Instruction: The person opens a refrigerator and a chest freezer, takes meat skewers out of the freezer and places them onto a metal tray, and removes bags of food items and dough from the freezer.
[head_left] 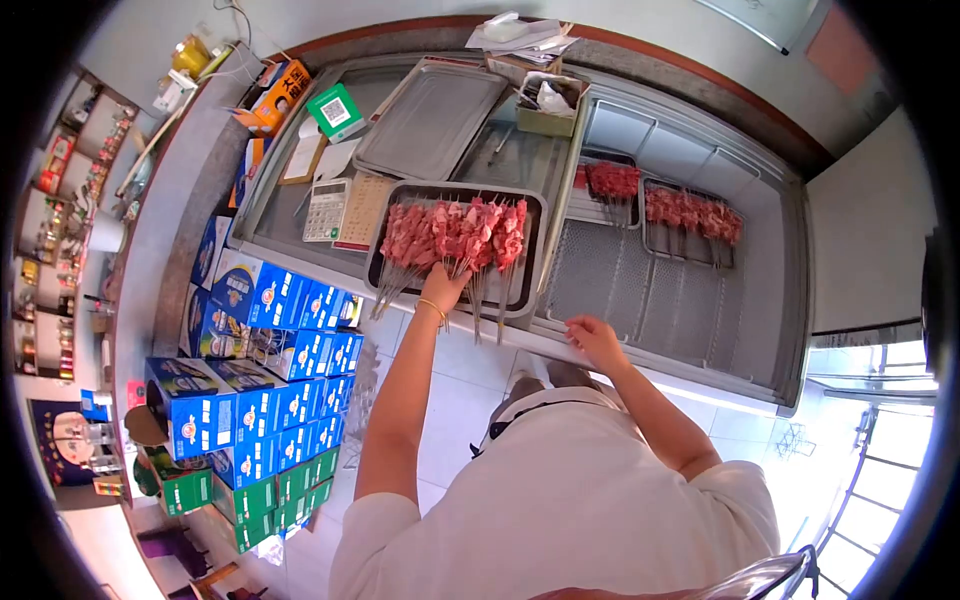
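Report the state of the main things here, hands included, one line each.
Long red meat skewers, raw, lined up side by side
Left hand, on the skewers, grip partly hidden
Right hand, open, nothing seen in it
Rectangular metal tray under them, loaded
Flat grey metal tray beyond, bare
White chest freezer, right section open
Olive-green rectangular box, open, items inside
Blue printed cardboard boxes, stacked

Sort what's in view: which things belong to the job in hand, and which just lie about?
Likely in use:
meat skewers, touched by the left hand
metal tray beneath them
open freezer

Seemingly lying about:
calculator
green QR-code sign
blue cartons
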